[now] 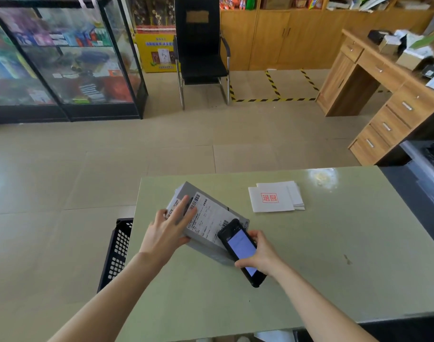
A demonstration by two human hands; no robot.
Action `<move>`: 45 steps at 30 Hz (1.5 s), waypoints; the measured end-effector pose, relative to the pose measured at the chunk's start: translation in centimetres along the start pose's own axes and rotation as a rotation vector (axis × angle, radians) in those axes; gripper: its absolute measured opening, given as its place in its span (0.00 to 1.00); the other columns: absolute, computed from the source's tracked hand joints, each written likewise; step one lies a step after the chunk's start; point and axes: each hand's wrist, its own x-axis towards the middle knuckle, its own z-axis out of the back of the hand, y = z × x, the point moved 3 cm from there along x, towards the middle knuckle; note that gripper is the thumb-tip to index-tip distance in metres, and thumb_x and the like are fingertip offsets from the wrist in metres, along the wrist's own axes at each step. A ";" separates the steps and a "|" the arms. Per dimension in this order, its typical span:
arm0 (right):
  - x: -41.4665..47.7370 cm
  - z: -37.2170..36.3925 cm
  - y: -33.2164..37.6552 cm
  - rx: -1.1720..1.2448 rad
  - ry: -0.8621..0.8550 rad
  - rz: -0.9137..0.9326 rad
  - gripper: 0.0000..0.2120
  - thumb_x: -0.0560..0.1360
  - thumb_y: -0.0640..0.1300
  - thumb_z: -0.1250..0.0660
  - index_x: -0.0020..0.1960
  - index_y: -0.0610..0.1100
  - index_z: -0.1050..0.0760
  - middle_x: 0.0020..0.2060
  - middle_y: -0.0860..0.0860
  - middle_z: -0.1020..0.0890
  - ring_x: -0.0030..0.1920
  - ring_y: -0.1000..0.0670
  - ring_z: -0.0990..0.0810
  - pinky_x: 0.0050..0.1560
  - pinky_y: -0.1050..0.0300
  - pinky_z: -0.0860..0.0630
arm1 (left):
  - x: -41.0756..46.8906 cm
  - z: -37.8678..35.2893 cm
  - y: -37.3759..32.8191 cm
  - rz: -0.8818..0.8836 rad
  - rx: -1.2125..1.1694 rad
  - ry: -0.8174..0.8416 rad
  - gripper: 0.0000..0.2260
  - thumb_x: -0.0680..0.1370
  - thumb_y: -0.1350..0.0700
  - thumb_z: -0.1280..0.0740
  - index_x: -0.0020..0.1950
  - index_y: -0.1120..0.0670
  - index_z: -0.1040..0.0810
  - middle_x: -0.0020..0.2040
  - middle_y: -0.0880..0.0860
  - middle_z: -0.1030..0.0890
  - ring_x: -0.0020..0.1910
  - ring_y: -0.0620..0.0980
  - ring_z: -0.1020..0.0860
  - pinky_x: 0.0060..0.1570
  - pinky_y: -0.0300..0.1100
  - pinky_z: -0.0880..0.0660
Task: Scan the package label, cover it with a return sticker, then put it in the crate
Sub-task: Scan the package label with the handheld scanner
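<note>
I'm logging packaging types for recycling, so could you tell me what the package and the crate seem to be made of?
Package: probably grey cardboard, matte, with crisp box edges and a white paper label. Crate: likely black moulded plastic, judging by its regular grid of holes.

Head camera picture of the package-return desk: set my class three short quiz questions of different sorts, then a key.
1. True or false: the left hand steadies the package on the table.
2. What does the right hand hold?
A. a return sticker
B. a handheld scanner
C. the crate
3. Fill in: the return stickers lie on the table to the ____ of the package.

Key
1. True.
2. B: the scanner, lit screen facing up, overlaps the label.
3. Right; none is on the label yet, and the black crate stands left of the table.
</note>
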 end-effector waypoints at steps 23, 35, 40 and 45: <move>-1.0 2.8 -2.8 0.057 0.074 -0.013 0.39 0.53 0.44 0.23 0.59 0.52 0.38 0.57 0.55 0.29 0.55 0.52 0.25 0.51 0.56 0.22 | 2.5 2.7 -1.5 -0.038 -0.334 0.018 0.46 0.66 0.55 0.24 0.76 0.41 0.48 0.75 0.52 0.40 0.53 0.51 0.39 0.60 0.53 0.29; -0.9 3.9 -2.8 -0.047 0.093 -0.009 0.41 0.54 0.45 0.23 0.61 0.53 0.39 0.58 0.55 0.29 0.56 0.52 0.27 0.45 0.62 0.26 | 4.7 2.4 -1.6 -0.097 -0.208 0.248 0.50 0.62 0.54 0.22 0.75 0.38 0.49 0.75 0.47 0.67 0.70 0.57 0.43 0.62 0.57 0.27; -1.0 4.2 -2.8 -0.117 0.099 0.008 0.40 0.54 0.44 0.23 0.62 0.53 0.39 0.59 0.55 0.30 0.58 0.52 0.28 0.54 0.58 0.27 | 5.1 2.6 -1.5 -0.120 -0.105 0.310 0.51 0.60 0.51 0.22 0.74 0.38 0.50 0.75 0.48 0.63 0.67 0.57 0.43 0.61 0.56 0.27; -1.6 5.3 -2.5 -0.216 0.087 0.037 0.41 0.56 0.44 0.24 0.65 0.49 0.38 0.60 0.55 0.29 0.58 0.51 0.28 0.54 0.58 0.27 | 5.1 2.5 -1.3 -0.120 -0.036 0.289 0.50 0.59 0.48 0.23 0.74 0.39 0.48 0.75 0.52 0.56 0.65 0.58 0.39 0.57 0.54 0.24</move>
